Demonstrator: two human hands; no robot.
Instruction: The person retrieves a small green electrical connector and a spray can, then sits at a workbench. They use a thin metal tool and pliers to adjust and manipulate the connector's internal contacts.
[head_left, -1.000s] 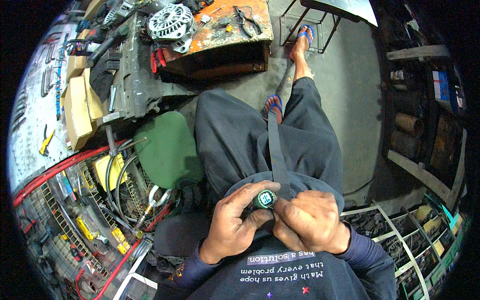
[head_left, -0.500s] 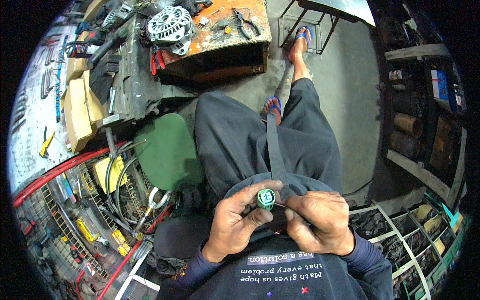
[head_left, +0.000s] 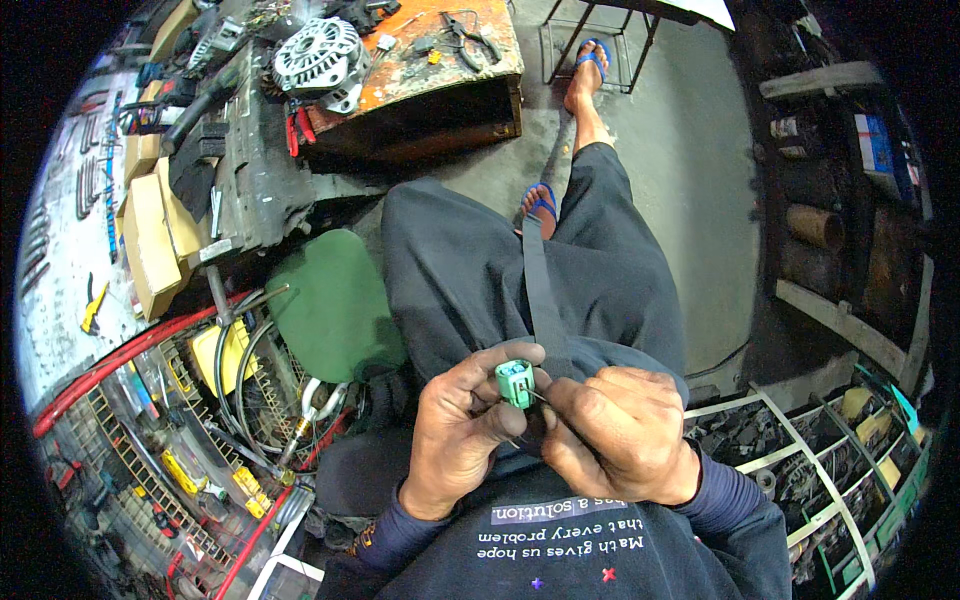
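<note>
Between the thumb and fingers of my left hand [head_left: 458,430] is a small green electrical connector [head_left: 514,386], tilted so that its open end and slotted side show. My right hand [head_left: 622,432] is closed in a pinch on a thin metal pick [head_left: 538,395]. The pick's end meets the side of the connector, though whether it sits inside a slot is too small to tell. Most of the pick is hidden by the right fingers. Both hands are above my lap, in front of the dark shirt.
Ahead stands a worn orange-topped bench [head_left: 400,95] with an alternator [head_left: 318,55] and black pliers [head_left: 470,42]. A green stool seat [head_left: 335,300] is at my left, near racks of hand tools and hoses. At the lower right is a metal-framed rack [head_left: 800,470] of dark parts.
The connector has tipped, so more of its side now faces up. Both hands have shifted slightly left in view, and the right fingers have turned with the pick against the connector.
</note>
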